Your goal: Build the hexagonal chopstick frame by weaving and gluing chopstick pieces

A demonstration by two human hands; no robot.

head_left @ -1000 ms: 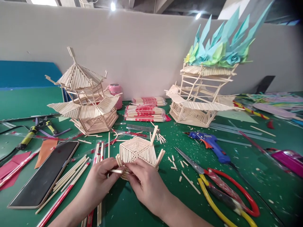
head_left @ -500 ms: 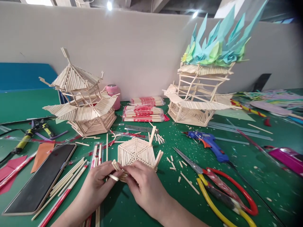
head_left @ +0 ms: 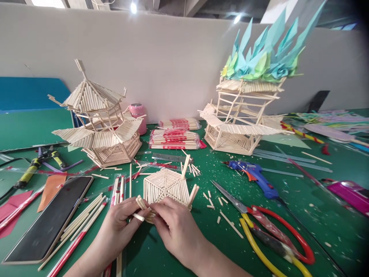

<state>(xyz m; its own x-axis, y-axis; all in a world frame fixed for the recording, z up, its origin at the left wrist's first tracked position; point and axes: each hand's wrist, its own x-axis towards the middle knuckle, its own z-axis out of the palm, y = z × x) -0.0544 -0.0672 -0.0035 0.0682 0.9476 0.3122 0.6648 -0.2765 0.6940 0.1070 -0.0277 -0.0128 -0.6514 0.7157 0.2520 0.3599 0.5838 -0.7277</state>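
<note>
A hexagonal base of wooden sticks [head_left: 165, 184] lies on the green table, with short stick posts [head_left: 186, 166] standing at its right-hand corners. At its near left corner, my left hand [head_left: 124, 220] is closed in a pinch around short wooden sticks [head_left: 140, 201], one of them pointing toward me. My right hand [head_left: 178, 227] is closed at the base's near edge, right beside the left fingertips. Its fingers cover whatever they grip there, and I cannot make out the exact contact.
Two stick pavilions stand behind: a roofed one [head_left: 99, 127] left, one with paper foliage [head_left: 242, 115] right. A blue glue gun [head_left: 255, 173] and large scissors [head_left: 259, 223] lie right. Left are a phone [head_left: 49, 219], loose sticks [head_left: 83, 219] and pliers [head_left: 31, 169]. Stick packs [head_left: 174, 138] lie behind.
Almost nothing differs. Both hands keep the same place at the base's near left corner, with only a very slight shift of the fingers.
</note>
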